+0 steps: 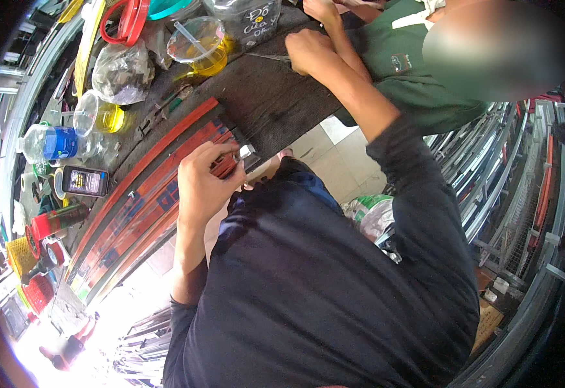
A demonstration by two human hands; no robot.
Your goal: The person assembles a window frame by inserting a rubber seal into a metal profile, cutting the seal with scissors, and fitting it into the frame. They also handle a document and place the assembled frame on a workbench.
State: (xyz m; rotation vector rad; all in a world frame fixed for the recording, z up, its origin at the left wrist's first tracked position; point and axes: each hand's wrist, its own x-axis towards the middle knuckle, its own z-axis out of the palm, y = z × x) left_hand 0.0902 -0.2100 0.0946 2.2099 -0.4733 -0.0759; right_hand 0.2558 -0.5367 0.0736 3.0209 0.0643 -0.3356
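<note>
Long reddish-brown metal profiles [141,169] with blue printed film lie along the dark work table, curving from lower left to the middle. At the near end of one, my left hand [203,184] is closed, its thumb and fingers round the profile's end. My right hand [311,52] is a closed fist over the far side of the table. A thin, light-coloured strip [276,57] sticks out to the left of this fist; its kind cannot be made out. Just beyond is a co-worker's hand [322,11], beside a green shirt [392,61].
Along the table's left stand a plastic cup [198,48] of yellow liquid, a second cup [95,115], a bottle [48,143], a phone [85,181] and red-handled scissors [126,22]. Metal bars [489,171] fill the right side. A bag [370,216] sits on the tiled floor.
</note>
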